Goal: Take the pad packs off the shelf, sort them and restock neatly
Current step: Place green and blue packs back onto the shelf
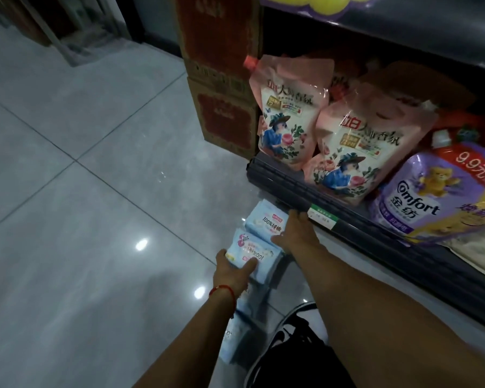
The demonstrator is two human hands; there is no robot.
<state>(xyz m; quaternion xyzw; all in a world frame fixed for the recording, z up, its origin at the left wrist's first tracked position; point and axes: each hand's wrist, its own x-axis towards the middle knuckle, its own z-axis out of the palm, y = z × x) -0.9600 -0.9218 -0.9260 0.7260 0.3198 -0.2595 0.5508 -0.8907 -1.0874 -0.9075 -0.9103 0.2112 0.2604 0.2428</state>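
Note:
Light blue pad packs lie on the grey tiled floor below the shelf edge. My left hand (233,271), with a red string at the wrist, grips one pad pack (251,254) from its near side, thumb on top. Beyond it lies a second pad pack (266,221); my right hand (297,233) reaches past it under the dark shelf edge (319,200), thumb against the pack, fingertips hidden. More pad packs (235,340) lie under my left forearm.
On the shelf stand two pink refill pouches (347,152) and a purple Comfort pouch (437,191). Stacked brown cartons (221,88) stand left of the shelf. My black and white shoe (289,334) is on the floor near the packs. Tiled floor stretches to the left.

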